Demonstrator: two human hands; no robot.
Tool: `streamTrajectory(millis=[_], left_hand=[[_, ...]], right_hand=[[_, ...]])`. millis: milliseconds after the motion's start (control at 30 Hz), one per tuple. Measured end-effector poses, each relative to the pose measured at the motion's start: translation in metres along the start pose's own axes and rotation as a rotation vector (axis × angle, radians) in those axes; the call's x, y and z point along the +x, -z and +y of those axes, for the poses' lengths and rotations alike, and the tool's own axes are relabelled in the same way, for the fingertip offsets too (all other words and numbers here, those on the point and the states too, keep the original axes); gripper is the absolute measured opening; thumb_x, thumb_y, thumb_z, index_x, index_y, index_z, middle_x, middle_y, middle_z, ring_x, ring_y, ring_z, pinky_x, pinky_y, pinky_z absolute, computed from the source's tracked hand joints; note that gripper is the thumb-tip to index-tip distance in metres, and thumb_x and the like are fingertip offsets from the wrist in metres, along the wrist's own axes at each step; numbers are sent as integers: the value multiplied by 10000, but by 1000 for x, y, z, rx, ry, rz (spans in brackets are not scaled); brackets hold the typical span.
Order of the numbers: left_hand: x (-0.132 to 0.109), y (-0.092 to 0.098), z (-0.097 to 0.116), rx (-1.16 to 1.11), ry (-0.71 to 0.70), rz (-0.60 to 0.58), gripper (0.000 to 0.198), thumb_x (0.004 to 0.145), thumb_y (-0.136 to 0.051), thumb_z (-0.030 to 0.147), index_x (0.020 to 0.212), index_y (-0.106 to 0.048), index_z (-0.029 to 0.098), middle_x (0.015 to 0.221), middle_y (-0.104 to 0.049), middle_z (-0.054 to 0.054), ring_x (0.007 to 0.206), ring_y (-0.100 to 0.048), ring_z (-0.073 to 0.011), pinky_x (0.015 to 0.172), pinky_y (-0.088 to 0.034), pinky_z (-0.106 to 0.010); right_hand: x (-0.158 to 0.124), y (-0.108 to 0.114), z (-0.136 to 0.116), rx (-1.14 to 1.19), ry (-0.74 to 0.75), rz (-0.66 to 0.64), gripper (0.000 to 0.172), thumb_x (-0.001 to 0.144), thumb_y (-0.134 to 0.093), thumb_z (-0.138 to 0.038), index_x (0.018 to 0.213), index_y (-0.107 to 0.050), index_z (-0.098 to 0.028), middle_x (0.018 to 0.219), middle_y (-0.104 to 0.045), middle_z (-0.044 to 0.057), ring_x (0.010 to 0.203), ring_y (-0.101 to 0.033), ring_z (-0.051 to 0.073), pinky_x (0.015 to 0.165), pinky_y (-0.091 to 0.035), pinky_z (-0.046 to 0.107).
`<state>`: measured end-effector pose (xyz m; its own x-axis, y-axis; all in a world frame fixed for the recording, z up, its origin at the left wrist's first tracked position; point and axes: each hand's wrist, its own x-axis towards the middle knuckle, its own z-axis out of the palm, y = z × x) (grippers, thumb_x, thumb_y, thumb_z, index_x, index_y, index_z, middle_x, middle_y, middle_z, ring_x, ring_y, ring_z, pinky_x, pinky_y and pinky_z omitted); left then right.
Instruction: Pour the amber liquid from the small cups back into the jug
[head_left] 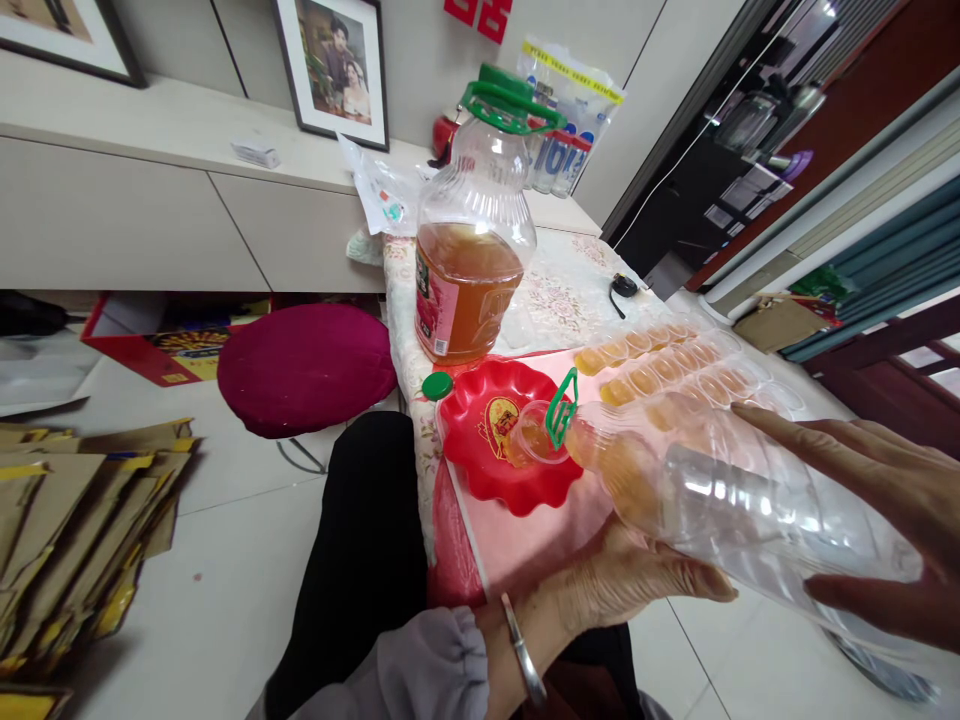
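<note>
A large clear plastic bottle with a green handle ring is tilted almost flat. Its neck points left, over a small clear plastic cup holding amber liquid. A little amber liquid lies near the bottle's neck. My left hand supports the bottle from below at its shoulder. Further back, my right hand grips its base end, fingers spread around it. The cup sits on a red scalloped plate. Beside the plate lies a green cap.
Behind the plate stands a big jug of amber liquid. Rows of small filled cups line the table's right side, with a tape measure beyond. A maroon stool and flattened cardboard are at the left.
</note>
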<state>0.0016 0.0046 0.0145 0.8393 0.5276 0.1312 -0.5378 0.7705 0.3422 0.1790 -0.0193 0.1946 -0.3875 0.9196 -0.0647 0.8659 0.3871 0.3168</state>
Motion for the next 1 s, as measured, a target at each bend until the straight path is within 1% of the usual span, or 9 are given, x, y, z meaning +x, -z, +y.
streamTrajectory(millis=[167,300,400,467,633,733,867,933,1000], left_hand=[[-2,-1,0,-1,8,15,676,545,-991,293,1163,-733,204,1095,-693,-61,1155,-625,-246,1078,-438,-403],[-4,-1,2,-1,-6,7,724,586,-978,285,1253,-702,230,1106,-703,-49,1140,-628,-210,1059,-451,-358],[-6,-1,2,11,-8,30,645,590,-974,271,1183,-730,199,1055,-706,-50,1038,-639,-185,996,-473,-333],[-6,-2,2,18,-14,51,616,588,-972,259,1154,-735,195,1087,-710,-54,1017,-640,-178,969,-479,-322],[-5,-4,2,16,-52,59,556,597,-968,260,1097,-733,197,1180,-722,-57,1118,-644,-197,1007,-474,-318],[-6,-2,2,22,-48,63,580,596,-969,242,1121,-727,189,1151,-729,-62,1139,-643,-207,1021,-475,-326],[-7,-1,2,33,-32,68,609,610,-969,323,1149,-729,170,988,-730,-54,1008,-669,-197,975,-503,-340],[-7,-2,4,41,-42,56,646,621,-966,314,1204,-718,185,995,-730,-54,1034,-666,-201,1008,-492,-347],[-8,-4,7,52,-55,44,640,653,-950,278,1241,-708,202,1079,-731,-67,1085,-654,-200,1028,-479,-342]], right_hand=[[-2,-4,0,38,-40,-6,906,834,-603,-643,1616,-238,-368,1449,-609,161,1221,-654,459,895,-604,665],[-3,-6,0,64,-51,-12,921,815,-598,-678,1612,-250,-374,1482,-594,139,1265,-626,456,940,-575,699],[0,-2,-1,60,-37,-36,921,817,-606,-673,1611,-243,-380,1511,-581,111,1310,-600,436,969,-577,673],[1,1,-3,47,-33,-54,954,809,-634,-669,1618,-232,-364,1518,-576,115,1321,-596,431,978,-585,646],[1,4,-7,27,-39,-20,965,820,-622,-674,1627,-219,-331,1490,-602,140,1271,-632,453,886,-632,634],[-1,3,-9,62,-33,-37,975,824,-653,-623,1630,-196,-319,1508,-584,144,1288,-623,442,913,-627,615],[-1,5,-13,72,-51,-54,1011,809,-697,-536,1633,-161,-301,1473,-609,160,1268,-632,453,904,-626,614],[0,8,-16,84,-60,-52,996,817,-685,-520,1632,-155,-302,1460,-615,160,1242,-649,449,901,-627,605],[1,11,-19,108,-44,-43,981,839,-666,-507,1637,-133,-307,1442,-624,157,1200,-678,420,928,-619,580]])
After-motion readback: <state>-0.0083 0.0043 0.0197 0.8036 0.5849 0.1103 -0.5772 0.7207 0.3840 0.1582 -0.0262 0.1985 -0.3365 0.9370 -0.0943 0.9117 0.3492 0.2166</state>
